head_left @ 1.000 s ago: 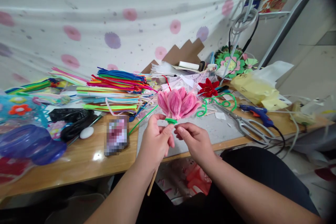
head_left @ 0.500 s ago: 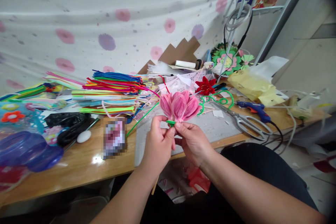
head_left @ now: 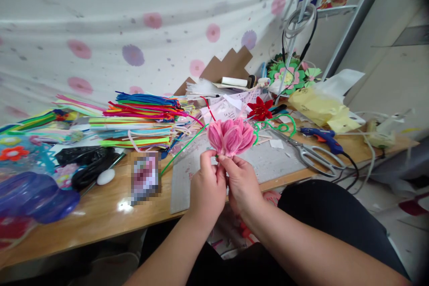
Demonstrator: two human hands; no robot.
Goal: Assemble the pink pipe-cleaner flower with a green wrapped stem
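- A white cloth printed with pink and purple round blooms (head_left: 107,71) hangs across the upper left and upper middle of the frame.
- A light brown wooden tabletop (head_left: 110,214) runs from the lower left to the right side.
- A flat grey mat (head_left: 182,187) lies on it in the middle of the frame.
- Stacked bundles of many-coloured fuzzy stems (head_left: 134,120) lie left of centre.
- The left hand (head_left: 208,187) and the right hand (head_left: 243,183), just below centre, meet with fingers closed, both pinching the base of the flower.
- Silver metal scissors (head_left: 300,146) lie right of centre.
- That pink fuzzy flower (head_left: 231,136) stands petals upward at the centre of the frame, just above the fingertips.
- A blue glue gun (head_left: 323,135) lies near the scissors, farther right.
- A red fuzzy star-shaped flower (head_left: 260,108) sits just right of centre, behind the pink one.
- A white egg-shaped piece (head_left: 106,177) rests at left.
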